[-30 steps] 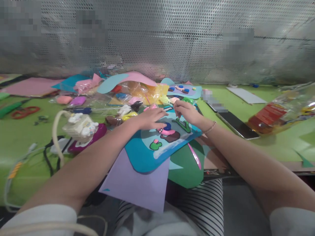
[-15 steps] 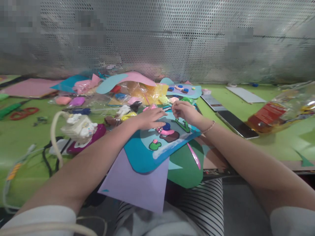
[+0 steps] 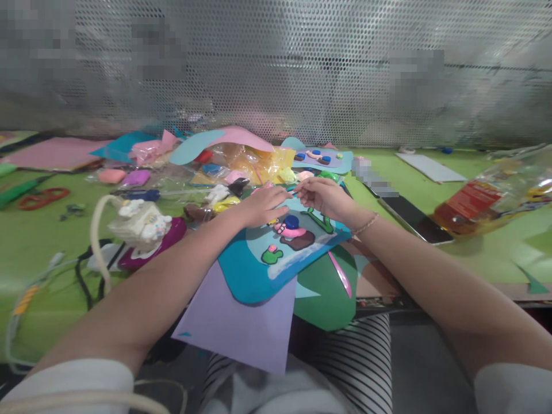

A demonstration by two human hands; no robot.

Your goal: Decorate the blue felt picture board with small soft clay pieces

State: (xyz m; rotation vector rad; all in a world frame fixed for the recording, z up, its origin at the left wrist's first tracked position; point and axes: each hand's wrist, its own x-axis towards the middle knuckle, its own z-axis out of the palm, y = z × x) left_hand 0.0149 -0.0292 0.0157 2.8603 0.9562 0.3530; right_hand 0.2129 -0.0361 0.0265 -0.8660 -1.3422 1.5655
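In the head view, a blue foam sheet [image 3: 245, 282] carries a clay picture: a pink figure [image 3: 292, 232] with a dark blue round piece [image 3: 291, 222], a brown patch [image 3: 302, 240], a green cactus [image 3: 271, 255] with a pink top and a green plant [image 3: 322, 221]. Over the sheet's upper left, my left hand [image 3: 268, 206] is palm down with fingers stretched out. My right hand [image 3: 323, 196] is at the upper edge, its fingers curled and pinched close to my left fingertips. Whatever the pinch holds is too small to make out.
Bagged clay lumps [image 3: 211, 168] lie behind the hands. To the left are a white decorated box [image 3: 140, 224], its hose and red-handled scissors [image 3: 43, 198]. A phone [image 3: 414, 218] and a large drink bottle [image 3: 470, 201] stand on the right. Purple paper [image 3: 245, 328] overhangs the front edge.
My left fingers have drawn up off the blue round piece and now sit nearer the right fingertips, uncovering more of the pink figure. My right hand has shifted slightly left.
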